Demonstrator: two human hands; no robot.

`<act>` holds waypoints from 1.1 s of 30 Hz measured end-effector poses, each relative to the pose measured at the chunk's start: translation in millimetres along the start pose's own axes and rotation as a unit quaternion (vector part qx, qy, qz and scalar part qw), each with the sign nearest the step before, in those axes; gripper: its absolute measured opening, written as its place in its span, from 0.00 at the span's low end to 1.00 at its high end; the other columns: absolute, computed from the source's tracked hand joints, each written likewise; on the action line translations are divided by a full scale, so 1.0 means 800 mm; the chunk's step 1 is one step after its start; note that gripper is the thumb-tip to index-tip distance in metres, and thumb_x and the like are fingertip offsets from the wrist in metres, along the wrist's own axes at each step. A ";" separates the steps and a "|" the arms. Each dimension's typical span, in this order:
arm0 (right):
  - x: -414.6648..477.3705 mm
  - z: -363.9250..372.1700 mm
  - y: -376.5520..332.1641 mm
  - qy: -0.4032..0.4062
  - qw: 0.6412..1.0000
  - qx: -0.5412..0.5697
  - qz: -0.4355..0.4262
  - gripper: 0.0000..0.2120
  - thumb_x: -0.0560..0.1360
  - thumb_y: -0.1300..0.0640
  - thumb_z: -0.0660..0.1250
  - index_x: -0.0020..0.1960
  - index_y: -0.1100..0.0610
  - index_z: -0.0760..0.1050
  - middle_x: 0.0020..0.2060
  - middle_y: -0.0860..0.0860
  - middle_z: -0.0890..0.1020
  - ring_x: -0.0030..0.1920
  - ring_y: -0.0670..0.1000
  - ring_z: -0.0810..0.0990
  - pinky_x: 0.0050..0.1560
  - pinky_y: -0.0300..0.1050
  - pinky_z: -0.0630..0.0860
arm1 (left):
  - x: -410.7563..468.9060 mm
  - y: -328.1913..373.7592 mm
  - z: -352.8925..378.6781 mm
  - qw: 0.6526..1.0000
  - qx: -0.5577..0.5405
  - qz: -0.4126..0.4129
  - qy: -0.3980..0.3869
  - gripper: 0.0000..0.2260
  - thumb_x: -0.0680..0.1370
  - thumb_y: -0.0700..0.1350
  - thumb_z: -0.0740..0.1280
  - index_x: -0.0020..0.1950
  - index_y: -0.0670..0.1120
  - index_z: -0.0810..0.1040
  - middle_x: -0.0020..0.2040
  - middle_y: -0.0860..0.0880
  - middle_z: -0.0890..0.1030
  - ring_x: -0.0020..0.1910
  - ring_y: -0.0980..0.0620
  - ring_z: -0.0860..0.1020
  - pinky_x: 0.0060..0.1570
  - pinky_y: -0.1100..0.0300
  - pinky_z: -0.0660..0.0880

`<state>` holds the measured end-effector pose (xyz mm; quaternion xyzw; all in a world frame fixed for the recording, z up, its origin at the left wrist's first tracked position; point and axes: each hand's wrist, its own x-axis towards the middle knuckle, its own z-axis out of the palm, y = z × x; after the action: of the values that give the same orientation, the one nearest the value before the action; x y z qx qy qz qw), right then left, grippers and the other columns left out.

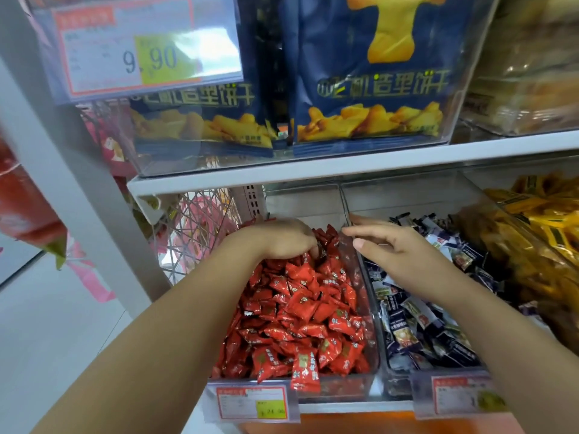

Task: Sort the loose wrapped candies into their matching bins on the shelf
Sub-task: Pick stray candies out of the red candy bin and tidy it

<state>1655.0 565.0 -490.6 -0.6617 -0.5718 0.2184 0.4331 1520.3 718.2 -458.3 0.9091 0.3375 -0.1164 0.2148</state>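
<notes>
A clear bin [366, 383] on the lower shelf is full of red wrapped candies [300, 308]. Beside it on the right, a second clear bin [391, 393] holds dark blue and white wrapped candies [419, 324]. My left hand [279, 239] reaches into the back of the red bin, fingers curled down into the red candies; whether it holds one is hidden. My right hand [388, 245] hovers over the divider between the two bins, fingers stretched out and relaxed, holding nothing.
A bin of yellow wrapped snacks [539, 239] stands at the far right. Above, a shelf board [313, 170] carries a clear box of blue biscuit bags [369, 76]. Price tags [250, 402] hang on the bin fronts. A wire basket [194, 227] sits at the left.
</notes>
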 end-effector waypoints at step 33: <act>0.001 -0.001 -0.001 -0.002 1.000 -0.005 0.006 0.12 0.78 0.51 0.62 0.58 0.39 0.76 0.57 0.33 0.72 0.52 0.23 0.68 0.51 0.23 0.65 | 0.045 -0.017 0.020 0.998 -0.009 0.007 0.064 0.11 0.76 0.50 0.67 0.59 0.53 0.78 0.59 0.53 0.77 0.58 0.52 0.74 0.51 0.62 0.67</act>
<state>1655.3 565.5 -489.7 -0.6666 -0.5703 0.2194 0.4270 1537.1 740.3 -489.6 0.9149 0.3453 -0.0534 0.2020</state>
